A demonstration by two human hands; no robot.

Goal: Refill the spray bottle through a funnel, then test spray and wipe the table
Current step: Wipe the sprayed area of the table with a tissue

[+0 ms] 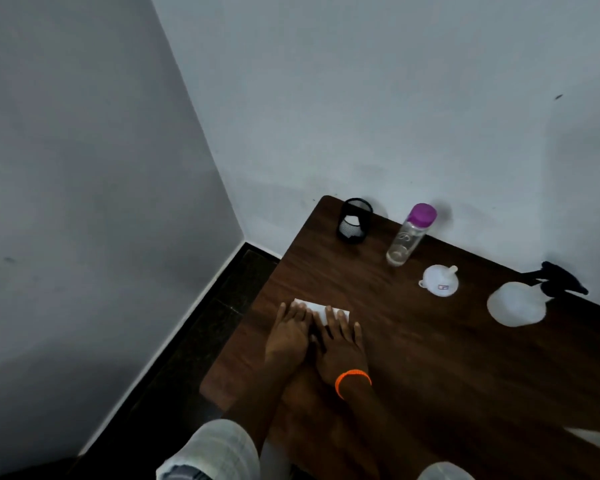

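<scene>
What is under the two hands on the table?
A white folded cloth or paper lies flat on the brown table, under the left hand and the right hand. Only its far edge shows; the near part is covered by the fingers.

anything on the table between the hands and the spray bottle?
Nothing visible. Both hands, left and right, press flat on the white cloth near the table's left edge. The spray bottle stands far right; the funnel sits behind that line, with bare wood between.
</scene>
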